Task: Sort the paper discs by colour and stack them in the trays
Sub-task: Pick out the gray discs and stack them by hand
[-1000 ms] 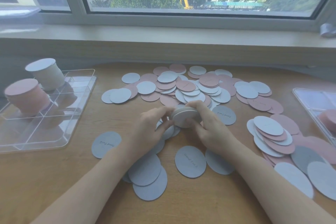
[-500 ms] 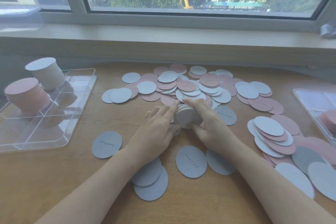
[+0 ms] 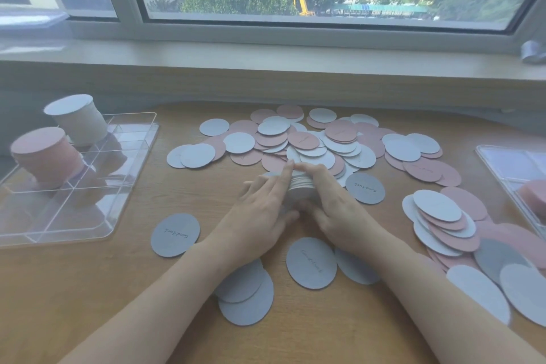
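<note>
Between my hands, a short stack of pale grey-white discs stands on the wooden table. My left hand presses its straight fingers flat against the stack's left side. Curved over the right side and top is my right hand, which holds the stack. Loose pink and white discs lie scattered behind the hands. More discs are heaped at the right. The clear left tray holds a tall pink stack and a tall white stack. The right tray holds a pink stack.
Grey discs with writing lie near the front: one at the left, one under my forearms, one beside my right hand. A window sill runs behind the table. Bare wood shows between the left tray and my left arm.
The stack went from lifted and tilted in both hands to standing on the table. My left fingers straightened and now press flat against its side; both hands shifted slightly away from me.
</note>
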A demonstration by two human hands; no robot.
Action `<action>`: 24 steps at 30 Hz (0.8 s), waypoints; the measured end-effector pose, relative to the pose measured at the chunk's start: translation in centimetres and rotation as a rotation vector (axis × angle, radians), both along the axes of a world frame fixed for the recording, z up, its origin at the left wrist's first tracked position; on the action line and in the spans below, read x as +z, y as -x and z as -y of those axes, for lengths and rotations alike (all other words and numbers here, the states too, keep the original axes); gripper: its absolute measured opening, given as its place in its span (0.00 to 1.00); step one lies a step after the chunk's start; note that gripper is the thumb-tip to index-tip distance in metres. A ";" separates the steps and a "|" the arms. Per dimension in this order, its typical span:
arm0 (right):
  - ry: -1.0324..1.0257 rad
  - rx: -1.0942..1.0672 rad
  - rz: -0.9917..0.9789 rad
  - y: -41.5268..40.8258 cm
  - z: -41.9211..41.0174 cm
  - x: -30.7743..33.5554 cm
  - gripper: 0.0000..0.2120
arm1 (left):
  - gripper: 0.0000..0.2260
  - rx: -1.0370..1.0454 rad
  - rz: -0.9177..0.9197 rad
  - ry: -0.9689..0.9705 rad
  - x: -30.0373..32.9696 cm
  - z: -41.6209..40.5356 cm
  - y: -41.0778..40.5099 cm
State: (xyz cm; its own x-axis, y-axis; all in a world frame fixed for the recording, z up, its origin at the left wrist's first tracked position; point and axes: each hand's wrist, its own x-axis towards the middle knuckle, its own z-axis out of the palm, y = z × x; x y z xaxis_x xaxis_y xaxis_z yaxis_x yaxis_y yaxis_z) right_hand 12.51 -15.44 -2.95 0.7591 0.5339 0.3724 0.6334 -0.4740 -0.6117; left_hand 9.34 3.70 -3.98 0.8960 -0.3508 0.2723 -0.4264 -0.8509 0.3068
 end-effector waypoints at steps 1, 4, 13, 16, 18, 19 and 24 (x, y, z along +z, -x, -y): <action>0.000 -0.006 0.008 0.0 0.0 0.0 0.25 | 0.38 -0.013 -0.034 -0.001 0.1 -0.1 0.1; -0.005 -0.028 0.032 -0.2 -0.1 0.0 0.23 | 0.38 -0.026 -0.073 0.028 0.4 -0.5 -0.1; -0.079 -0.133 0.007 -0.4 0.2 -0.1 0.20 | 0.20 0.709 0.083 0.183 1.3 -8.3 -4.1; -0.063 -0.123 -0.011 -0.4 0.2 -0.2 0.20 | 0.24 0.815 -0.043 0.032 1.3 -10.3 -5.4; -0.058 -0.117 -0.016 -0.4 0.3 -0.2 0.21 | 0.26 0.851 -0.111 -0.024 1.4 -10.9 -6.1; -0.060 -0.113 -0.018 -0.4 0.3 -0.3 0.21 | 0.26 0.859 -0.138 -0.053 1.5 -11.1 -6.3; -0.070 -0.104 -0.020 -0.5 0.5 -0.5 0.23 | 0.27 0.899 -0.187 0.109 2.3 -11.9 -6.4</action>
State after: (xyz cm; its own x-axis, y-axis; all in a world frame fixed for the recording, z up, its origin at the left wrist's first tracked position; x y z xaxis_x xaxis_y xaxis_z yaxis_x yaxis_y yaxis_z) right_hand 13.05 -15.90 -3.47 0.8165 0.4253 0.3905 0.5706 -0.4917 -0.6577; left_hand 15.72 15.63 -1.71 0.8515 0.5172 0.0865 0.4451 -0.8000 0.4023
